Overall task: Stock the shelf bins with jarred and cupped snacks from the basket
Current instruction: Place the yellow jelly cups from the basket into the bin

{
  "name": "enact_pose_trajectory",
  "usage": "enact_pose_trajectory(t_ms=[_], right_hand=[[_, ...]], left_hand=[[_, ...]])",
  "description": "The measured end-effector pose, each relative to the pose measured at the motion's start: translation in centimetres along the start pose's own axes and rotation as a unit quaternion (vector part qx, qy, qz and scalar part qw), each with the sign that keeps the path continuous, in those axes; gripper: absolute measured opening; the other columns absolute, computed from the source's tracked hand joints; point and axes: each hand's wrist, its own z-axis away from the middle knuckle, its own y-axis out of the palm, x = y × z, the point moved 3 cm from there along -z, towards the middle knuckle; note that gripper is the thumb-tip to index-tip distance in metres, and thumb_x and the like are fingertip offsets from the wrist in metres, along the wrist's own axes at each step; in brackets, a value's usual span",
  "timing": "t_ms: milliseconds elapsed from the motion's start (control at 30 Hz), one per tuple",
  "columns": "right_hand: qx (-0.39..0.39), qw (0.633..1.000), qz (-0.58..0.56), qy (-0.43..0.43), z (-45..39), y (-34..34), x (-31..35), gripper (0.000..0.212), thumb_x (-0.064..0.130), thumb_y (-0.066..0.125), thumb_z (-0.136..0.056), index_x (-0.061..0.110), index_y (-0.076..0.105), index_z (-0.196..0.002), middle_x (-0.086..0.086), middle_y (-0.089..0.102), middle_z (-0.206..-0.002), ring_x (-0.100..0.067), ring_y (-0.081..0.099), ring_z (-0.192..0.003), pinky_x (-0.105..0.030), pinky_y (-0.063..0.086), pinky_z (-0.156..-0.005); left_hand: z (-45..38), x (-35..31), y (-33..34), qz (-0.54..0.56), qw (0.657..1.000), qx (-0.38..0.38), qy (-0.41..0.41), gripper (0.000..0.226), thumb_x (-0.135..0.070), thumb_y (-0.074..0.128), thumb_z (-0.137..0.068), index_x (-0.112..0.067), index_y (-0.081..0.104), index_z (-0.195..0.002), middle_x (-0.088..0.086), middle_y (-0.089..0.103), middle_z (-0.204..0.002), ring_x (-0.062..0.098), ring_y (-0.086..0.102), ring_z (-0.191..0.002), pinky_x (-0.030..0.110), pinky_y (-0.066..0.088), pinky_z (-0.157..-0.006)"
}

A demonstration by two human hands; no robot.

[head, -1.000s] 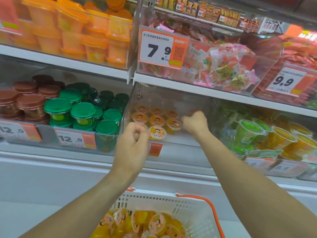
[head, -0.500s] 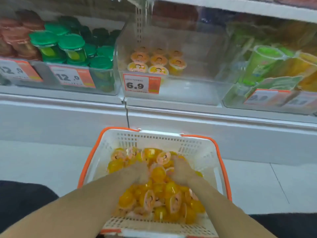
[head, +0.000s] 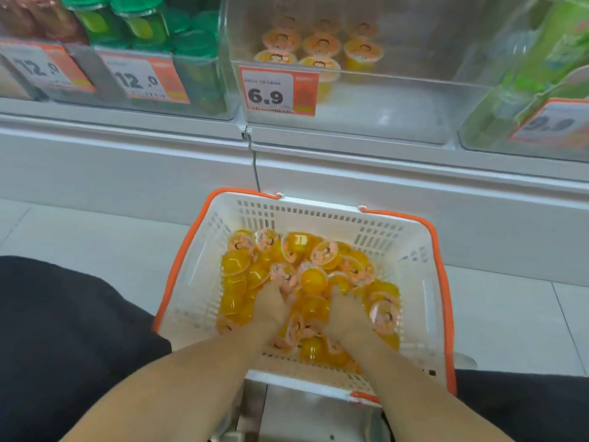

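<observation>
Reaching into the basket (head: 411, 250), left hand (head: 269, 306) and right hand (head: 345, 314) bury fingers among loose cups (head: 306, 279), grip indeterminate; overfilled handfuls risk spilling before the twelve-o'clock bin (head: 398, 100).

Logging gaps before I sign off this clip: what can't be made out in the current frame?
- Fingers of left hand and right hand: buried among the cups, grip unclear.
- Basket near wall: hidden by the forearms.
- Right price tag: blurred.
- Green jars: cut off by the top edge.
</observation>
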Motion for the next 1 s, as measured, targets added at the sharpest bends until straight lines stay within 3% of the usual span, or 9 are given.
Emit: enact_pose_trajectory(t_ms=[133,267,400,500,567,633,700,800,1000], right_hand=[[0.019,0.997,-0.068,0.011,-0.6,0.7,0.6,0.064,0.048,0.071,-0.081,0.014,0.041,-0.126,-0.003,0.063,-0.1,-0.024,0.064,-0.093,-0.035,0.054,-0.07],[0.155,0.959,-0.234,0.017,-0.9,-0.8,1.6,0.045,0.049,0.073,-0.075,0.018,0.053,-0.102,-0.001,0.059,-0.09,-0.018,0.056,-0.078,-0.028,0.042,-0.058],[0.207,0.825,-0.525,0.031,-1.7,-3.4,1.5,0.039,0.046,0.063,-0.07,0.015,0.064,-0.094,-0.01,0.056,-0.078,-0.019,0.047,-0.06,-0.026,0.029,-0.047],[0.159,0.711,-0.685,-0.018,-2.1,-7.4,1.5,0.033,0.038,0.047,-0.075,0.011,0.055,-0.092,-0.017,0.048,-0.089,-0.018,0.039,-0.058,-0.028,0.019,-0.049],[0.142,0.649,-0.744,-0.063,-1.7,-10.3,2.1,0.032,0.035,0.04,-0.078,0.01,0.056,-0.09,-0.018,0.049,-0.09,-0.018,0.039,-0.058,-0.028,0.019,-0.049],[0.136,0.613,-0.772,-0.1,-1.2,-12.8,2.9,0.03,0.033,0.036,-0.082,0.012,0.057,-0.086,-0.014,0.049,-0.085,-0.017,0.038,-0.059,-0.026,0.023,-0.046],[0.121,0.619,-0.766,-0.123,-0.3,-15.1,3.6,0.029,0.032,0.033,-0.088,0.014,0.054,-0.079,-0.009,0.046,-0.076,-0.016,0.035,-0.055,-0.025,0.023,-0.044],[0.116,0.698,-0.696,-0.122,0.8,-17.9,4.3,0.033,0.044,0.04,-0.095,0.018,0.05,-0.078,-0.002,0.041,-0.066,-0.012,0.026,-0.048,-0.021,0.015,-0.04],[0.065,0.916,-0.375,-0.128,4.1,-22.0,6.1,0.066,0.075,0.049,-0.086,0.011,0.064,-0.085,0.0,0.046,-0.057,-0.013,0.033,-0.045,-0.023,0.023,-0.042]], left_hand=[[0.1,0.6,-1.7,0.104,0.992,0.011,-0.069,0.013,-0.01,0.068,-0.091,-0.015,0.061,-0.081,0.005,0.068,-0.097,0.023,0.063,-0.096,0.036,0.051,-0.087],[0.5,-1.2,-4.4,0.338,0.919,0.093,-0.18,0.012,-0.018,0.054,-0.102,-0.011,0.062,-0.108,0.017,0.068,-0.118,0.027,0.067,-0.091,0.037,0.056,-0.072],[0.0,-5.2,-8.7,0.593,0.782,0.12,-0.149,0.036,-0.028,0.043,-0.102,-0.015,0.059,-0.132,0.018,0.065,-0.128,0.034,0.062,-0.098,0.042,0.05,-0.08],[0.4,-9.2,-11.7,0.662,0.719,0.144,-0.158,0.044,-0.039,0.043,-0.095,-0.007,0.07,-0.107,0.022,0.068,-0.113,0.034,0.06,-0.084,0.04,0.047,-0.074],[0.6,-11.7,-13.5,0.587,0.779,0.171,-0.142,0.05,-0.049,0.048,-0.091,-0.005,0.068,-0.082,0.02,0.066,-0.09,0.032,0.056,-0.072,0.036,0.044,-0.068],[0.6,-14.2,-14.9,0.387,0.894,0.21,-0.087,0.051,-0.056,0.054,-0.088,-0.007,0.064,-0.08,0.016,0.065,-0.077,0.028,0.057,-0.072,0.038,0.046,-0.069],[0.8,-16.9,-16.4,0.129,0.966,0.226,0.002,0.059,-0.066,0.054,-0.084,-0.009,0.065,-0.085,0.006,0.069,-0.074,0.022,0.061,-0.086,0.045,0.045,-0.091],[1.7,-20.0,-18.7,-0.105,0.964,0.224,0.1,0.07,-0.086,0.047,-0.073,-0.025,0.066,-0.099,-0.008,0.07,-0.078,0.013,0.063,-0.1,0.038,0.041,-0.104],[3.0,-21.9,-20.4,-0.161,0.929,0.309,0.129,0.051,-0.071,0.054,-0.087,-0.022,0.065,-0.098,-0.008,0.07,-0.07,0.007,0.063,-0.081,0.039,0.044,-0.101]])
